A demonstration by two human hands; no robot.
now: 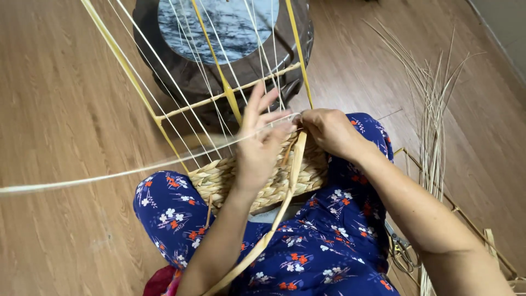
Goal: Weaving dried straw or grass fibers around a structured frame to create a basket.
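- Because the person sits with knees apart in blue floral trousers, the lap makes a cradle, and the half-woven basket rests there, steadied by both thighs, within easy reach of both hands.
- Across the near lap a broad flat strip slants from the lower middle up to the basket's rim, apparently fed in as weaving material.
- At the near right, small scissors lie on the floor beside the thigh, close enough to grab.
- Over the basket's woven wall the left hand is spread wide, fingers fanned among the upright stakes; it seems to brace the work and part the stakes, clasping nothing that I can see.
- Just right of it the right hand is curled narrow at the rim, pinching a thin pale strand that runs out taut to the left.
- Beyond the hands thin stakes rise through a yellow bamboo frame, which appears to hold the shape square.
- Farther right, a bundle of pale reeds lies on the wooden floor.
- Farthest off stands a dark round stool.
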